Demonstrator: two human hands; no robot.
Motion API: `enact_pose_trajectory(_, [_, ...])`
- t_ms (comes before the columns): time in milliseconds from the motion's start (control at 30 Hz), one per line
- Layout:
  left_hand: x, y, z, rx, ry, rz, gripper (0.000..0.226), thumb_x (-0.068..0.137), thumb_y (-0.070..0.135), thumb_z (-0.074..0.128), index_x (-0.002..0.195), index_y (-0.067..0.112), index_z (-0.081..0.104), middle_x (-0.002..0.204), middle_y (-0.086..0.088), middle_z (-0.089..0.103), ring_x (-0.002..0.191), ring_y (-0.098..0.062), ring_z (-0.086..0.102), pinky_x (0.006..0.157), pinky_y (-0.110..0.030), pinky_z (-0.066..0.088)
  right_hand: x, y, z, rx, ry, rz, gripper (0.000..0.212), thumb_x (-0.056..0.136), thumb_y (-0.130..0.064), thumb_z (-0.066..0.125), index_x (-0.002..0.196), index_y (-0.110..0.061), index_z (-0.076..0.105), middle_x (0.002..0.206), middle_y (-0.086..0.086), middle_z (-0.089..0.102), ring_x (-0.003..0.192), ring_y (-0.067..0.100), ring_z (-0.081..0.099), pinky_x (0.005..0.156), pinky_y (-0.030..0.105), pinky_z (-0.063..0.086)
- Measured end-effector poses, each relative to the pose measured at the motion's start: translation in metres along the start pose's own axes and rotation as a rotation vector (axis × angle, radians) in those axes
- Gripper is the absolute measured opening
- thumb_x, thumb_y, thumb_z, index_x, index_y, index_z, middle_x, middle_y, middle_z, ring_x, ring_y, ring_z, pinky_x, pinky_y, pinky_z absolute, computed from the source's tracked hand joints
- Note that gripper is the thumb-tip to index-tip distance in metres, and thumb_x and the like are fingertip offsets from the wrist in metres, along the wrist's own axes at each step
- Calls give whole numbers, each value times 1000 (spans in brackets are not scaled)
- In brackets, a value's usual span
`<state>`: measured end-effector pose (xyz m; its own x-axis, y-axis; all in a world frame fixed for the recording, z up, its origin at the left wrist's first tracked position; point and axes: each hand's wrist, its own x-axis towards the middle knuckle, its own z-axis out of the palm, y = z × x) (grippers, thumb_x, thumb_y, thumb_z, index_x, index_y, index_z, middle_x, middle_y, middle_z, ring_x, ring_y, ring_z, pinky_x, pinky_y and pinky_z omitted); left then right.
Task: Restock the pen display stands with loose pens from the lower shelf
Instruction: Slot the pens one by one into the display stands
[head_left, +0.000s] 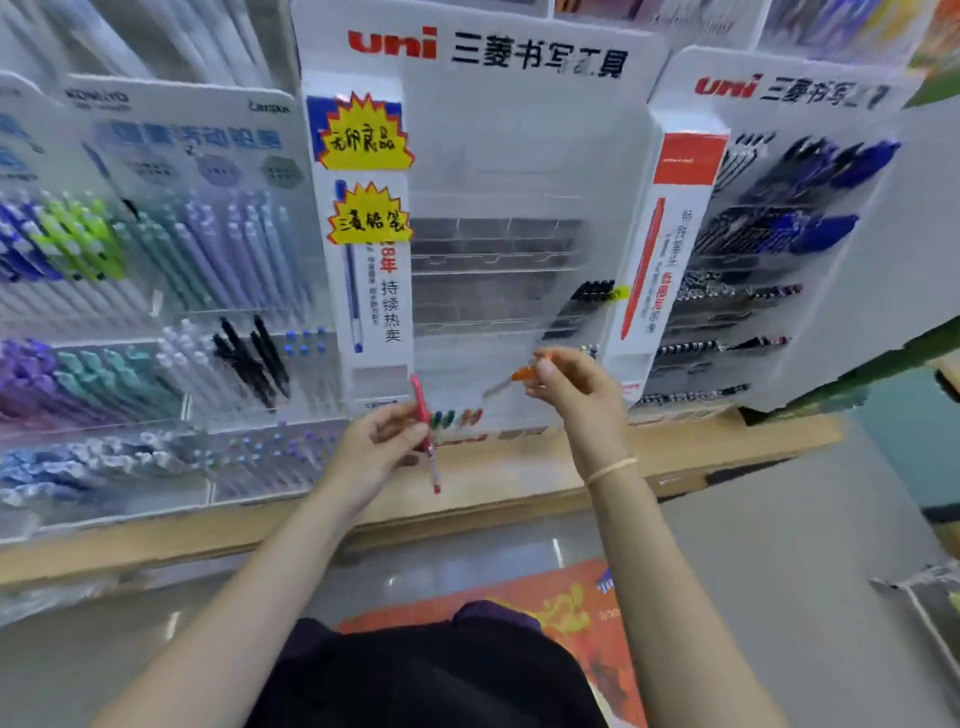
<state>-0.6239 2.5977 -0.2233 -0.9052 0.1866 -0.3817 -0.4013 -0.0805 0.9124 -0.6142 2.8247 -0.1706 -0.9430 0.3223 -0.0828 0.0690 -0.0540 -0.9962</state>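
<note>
Your left hand (382, 441) grips a red pen (427, 434); your right hand (574, 387) pinches an orange pen (514, 378) before the middle stand (498, 234), motion-blurred. Its clear tiers hold few pens (457, 418), colours hard to tell. Header reads "uni"; smaller print is illegible. Both side stands are cut off.

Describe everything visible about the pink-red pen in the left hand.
The pink-red pen is slim, looks plastic, and stands nearly upright, tip end hanging down below the left hand, whose fingers pinch its upper half. It sits before the bottom row of the middle uni stand. Blur hides finer detail.
</note>
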Motion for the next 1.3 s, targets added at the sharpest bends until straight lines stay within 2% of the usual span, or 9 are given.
enact_pose_trajectory(67, [2, -9, 19, 19, 73, -5, 22, 93, -5, 62, 111, 7, 66, 89, -3, 73, 72, -6, 71, 63, -20, 57, 17, 1, -16, -15, -31, 2, 13, 94, -4, 63, 106, -4, 68, 100, 17, 71, 89, 19, 71, 81, 29, 59])
enact_pose_trajectory(167, [2, -17, 35, 58, 147, -31, 20, 93, -3, 63, 110, 8, 66, 91, -6, 72, 73, -9, 70, 59, -19, 55, 34, 16, -27, -170, -105, 0, 13, 93, -5, 65, 104, -8, 71, 98, 9, 73, 93, 19, 72, 81, 28, 59])
enact_pose_trajectory(267, [4, -22, 45, 76, 190, -48, 18, 94, -1, 64, 105, 11, 68, 88, -3, 72, 75, -11, 67, 58, -18, 54, 43, 36, -36, -331, -174, -26, 14, 92, -8, 67, 105, -9, 73, 96, 2, 74, 91, 11, 70, 85, 26, 57])
enact_pose_trajectory(400, [4, -33, 56, 94, 204, -71, 22, 93, 1, 65, 94, 23, 67, 83, 4, 71, 73, -7, 66, 62, -25, 54, 51, 53, -36, -480, -246, -42, 14, 90, -13, 70, 103, -10, 75, 100, -1, 73, 88, -4, 64, 84, 13, 50])
enact_pose_trajectory(733, [3, -52, 59, 53, 232, -76, 21, 94, 7, 67, 96, 27, 68, 90, 3, 73, 82, -13, 68, 66, -29, 53, 67, 85, -20, -654, -432, -37, 18, 91, -14, 69, 105, -5, 76, 105, 5, 75, 95, 7, 63, 79, -1, 41])
enact_pose_trajectory(900, [3, -56, 61, 9, 247, -88, 20, 94, 8, 67, 98, 28, 68, 90, 6, 73, 82, -9, 68, 71, -33, 55, 70, 93, -15, -666, -460, -26, 18, 90, -17, 70, 104, -8, 77, 105, 4, 75, 101, 10, 66, 91, 14, 47])
enact_pose_trajectory(1000, [4, -58, 61, 12, 235, -92, 20, 95, 10, 67, 99, 29, 70, 94, 4, 74, 87, -12, 69, 72, -33, 55, 71, 95, -9, -693, -470, -43, 18, 90, -19, 71, 104, -9, 77, 104, 3, 76, 96, 7, 65, 87, 10, 45])
enact_pose_trajectory(1133, [7, -58, 57, 12, 225, -101, 19, 95, 14, 68, 104, 30, 70, 94, 6, 76, 90, -14, 70, 75, -33, 55, 72, 96, -1, -714, -465, -51, 17, 88, -21, 73, 100, -10, 78, 99, 3, 77, 93, 10, 67, 87, 21, 50])
enact_pose_trajectory(1300, [11, -57, 60, -43, 202, -109, 20, 95, 15, 67, 109, 28, 72, 90, 5, 76, 88, -11, 70, 76, -28, 55, 76, 88, 7, -803, -547, -71, 13, 89, -20, 72, 94, -12, 79, 93, 1, 76, 82, 8, 61, 78, 17, 46])
